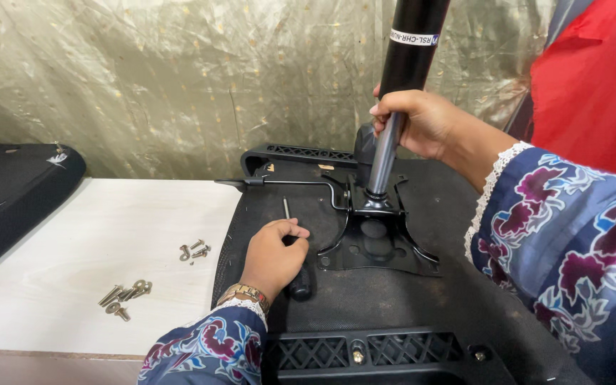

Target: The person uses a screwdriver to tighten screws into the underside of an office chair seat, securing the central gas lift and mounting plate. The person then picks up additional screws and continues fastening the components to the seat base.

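Note:
An upturned black chair seat (393, 299) lies on a white tabletop (108, 242). A black metal mechanism plate (379, 246) sits on the seat, with a lever (286, 183) running out to the left. A black and grey gas-lift cylinder (393, 114) stands upright in the plate's socket. My right hand (418, 121) is closed around the cylinder where the black tube meets the grey rod. My left hand (272, 253) rests on the seat and grips a screwdriver (298, 281) with a black handle; its thin shaft (286, 208) points away from me.
Loose bolts and washers lie in two small groups on the tabletop (124, 292) (194, 251). A second black cushion (8, 192) sits at the far left. A crinkled plastic sheet (180, 78) hangs behind. Red fabric (593, 78) is at the upper right.

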